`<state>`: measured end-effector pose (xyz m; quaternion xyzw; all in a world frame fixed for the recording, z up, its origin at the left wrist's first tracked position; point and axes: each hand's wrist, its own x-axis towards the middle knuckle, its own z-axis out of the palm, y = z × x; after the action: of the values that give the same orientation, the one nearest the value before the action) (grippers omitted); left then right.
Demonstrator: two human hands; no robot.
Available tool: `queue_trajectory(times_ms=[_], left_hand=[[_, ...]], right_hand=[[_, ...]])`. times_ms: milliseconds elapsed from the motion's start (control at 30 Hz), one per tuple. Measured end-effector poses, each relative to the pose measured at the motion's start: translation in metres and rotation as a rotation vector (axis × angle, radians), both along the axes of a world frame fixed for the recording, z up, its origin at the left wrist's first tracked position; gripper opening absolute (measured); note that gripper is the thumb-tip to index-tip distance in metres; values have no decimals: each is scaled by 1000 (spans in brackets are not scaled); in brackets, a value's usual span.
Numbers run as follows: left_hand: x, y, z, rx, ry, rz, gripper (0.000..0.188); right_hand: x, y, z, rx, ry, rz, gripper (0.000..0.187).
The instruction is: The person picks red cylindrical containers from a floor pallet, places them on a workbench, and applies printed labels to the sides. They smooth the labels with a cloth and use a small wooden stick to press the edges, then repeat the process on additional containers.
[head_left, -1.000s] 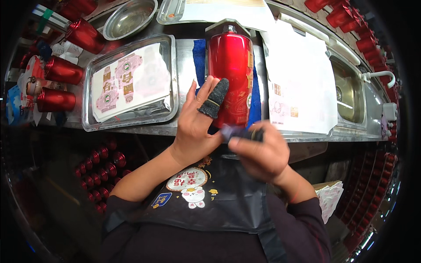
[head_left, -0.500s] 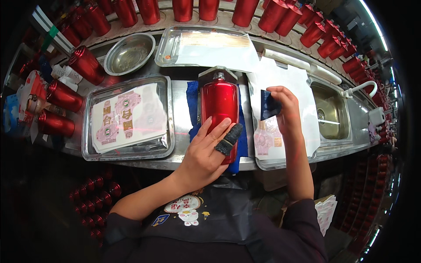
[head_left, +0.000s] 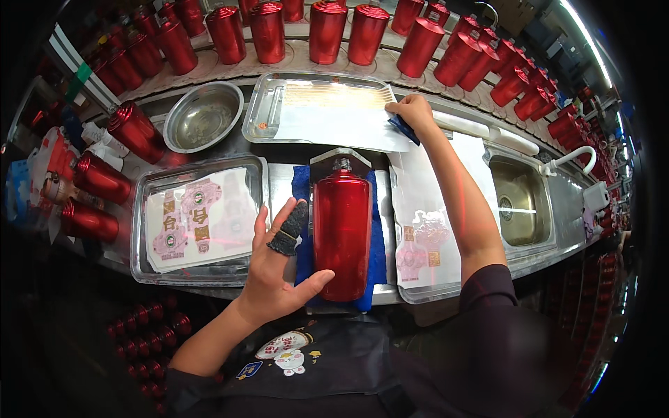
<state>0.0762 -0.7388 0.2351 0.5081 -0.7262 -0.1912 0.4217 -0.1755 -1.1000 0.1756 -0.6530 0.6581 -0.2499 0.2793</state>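
Note:
A glossy red bottle (head_left: pixel 341 233) lies on its back in a metal cradle (head_left: pixel 322 166) over a blue cloth (head_left: pixel 301 184), its neck pointing away from me. My left hand (head_left: pixel 272 272) is open at the bottle's left side, fingers spread and the thumb at its lower part. Dark cloth is wrapped round one finger. Farther off, my right hand (head_left: pixel 417 115) is closed round a dark blue flat piece (head_left: pixel 403 129). Its fingertips are at the right edge of a white sheet with gold strips (head_left: pixel 334 118) on a metal tray (head_left: pixel 261 104); whether they pinch the sheet, I cannot tell.
Printed pink label sheets (head_left: pixel 198 219) lie in a left tray (head_left: pixel 143 268); more label sheets (head_left: pixel 442 202) lie at right. Around them are a steel bowl (head_left: pixel 202 118), a sink (head_left: pixel 519 209) with a white faucet (head_left: pixel 571 157), and red bottles at left. Behind, more red bottles (head_left: pixel 327 35) line a conveyor (head_left: pixel 300 52).
My left hand has come off the bottle's front and opened to its left. My right hand has moved away from me with the blue piece to the gold-stripped sheet. The view has shifted.

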Motion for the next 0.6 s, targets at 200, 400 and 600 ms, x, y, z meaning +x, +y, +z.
queue_trajectory(times_ms=[200, 400, 600], left_hand=[[10, -29, 3, -10, -8, 4, 81], [18, -72, 5, -57, 0, 30, 72], [10, -137, 46, 302, 457, 162, 37]], right_hand=[[-14, -7, 3, 138, -179, 49, 30], [9, 42, 32, -374, 374, 60, 18], [29, 101, 95, -391, -9, 322, 21]])
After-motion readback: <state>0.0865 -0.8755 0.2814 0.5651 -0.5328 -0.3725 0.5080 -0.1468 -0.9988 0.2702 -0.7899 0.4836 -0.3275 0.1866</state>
